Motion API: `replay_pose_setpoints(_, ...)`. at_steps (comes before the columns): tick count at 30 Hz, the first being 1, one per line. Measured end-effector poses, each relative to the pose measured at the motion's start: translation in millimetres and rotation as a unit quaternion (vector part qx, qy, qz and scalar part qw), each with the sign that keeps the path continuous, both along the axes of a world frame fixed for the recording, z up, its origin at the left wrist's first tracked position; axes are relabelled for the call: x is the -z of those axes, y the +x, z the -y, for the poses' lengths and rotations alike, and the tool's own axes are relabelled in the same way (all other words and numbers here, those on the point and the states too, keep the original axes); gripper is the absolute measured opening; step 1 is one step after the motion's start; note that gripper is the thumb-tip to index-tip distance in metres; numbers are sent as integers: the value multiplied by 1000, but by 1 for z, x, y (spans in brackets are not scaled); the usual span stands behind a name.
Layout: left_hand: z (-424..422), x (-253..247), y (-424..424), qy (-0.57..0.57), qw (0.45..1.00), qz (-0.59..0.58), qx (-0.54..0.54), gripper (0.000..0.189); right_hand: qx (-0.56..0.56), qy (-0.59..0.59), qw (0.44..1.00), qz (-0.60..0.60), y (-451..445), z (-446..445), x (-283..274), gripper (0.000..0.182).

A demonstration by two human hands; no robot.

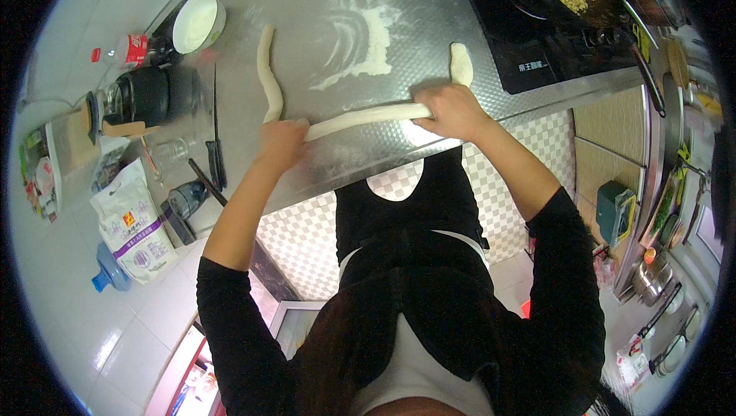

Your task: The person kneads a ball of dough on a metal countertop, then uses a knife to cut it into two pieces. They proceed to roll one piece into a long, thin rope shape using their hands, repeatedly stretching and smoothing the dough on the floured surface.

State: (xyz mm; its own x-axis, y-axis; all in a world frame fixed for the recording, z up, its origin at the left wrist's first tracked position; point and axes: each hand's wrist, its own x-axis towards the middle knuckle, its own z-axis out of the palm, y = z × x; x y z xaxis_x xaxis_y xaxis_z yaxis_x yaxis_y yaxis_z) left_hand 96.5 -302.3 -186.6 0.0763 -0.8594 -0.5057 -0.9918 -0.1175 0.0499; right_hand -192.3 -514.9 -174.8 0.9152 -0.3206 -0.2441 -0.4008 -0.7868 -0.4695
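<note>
A long rope of pale dough [368,118] stretches between my two hands near the front edge of the metal countertop [310,180]. My left hand [283,143] is closed around it at the left, and one end runs from there up the counter in a wavy line. At the right, my right hand [451,110] grips the same rope, with a thicker, flattened end lying beyond the fingers. White flour [376,42] is smeared over the counter behind the rope. Parts of the dough are hidden by my fingers.
Back left stand a white bowl [198,22] with pale contents and a Coca-Cola bottle [123,51]. A knife [217,157] and a flour bag [137,226] are at the left. At the back right, a pan [546,10] of yellow crumbled food sits on a black cooktop [517,53], its handle jutting forward.
</note>
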Motion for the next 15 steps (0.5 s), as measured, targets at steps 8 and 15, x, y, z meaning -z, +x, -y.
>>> replay_pose_setpoints(8,-10,-38,13,44,998,-36,-16,32,-12,-184,975,125,-41,44,15,46)
replay_pose_setpoints(15,43,3,-70,-195,968,-152,-36,57,33,-48,996,61,-35,38,8,44)
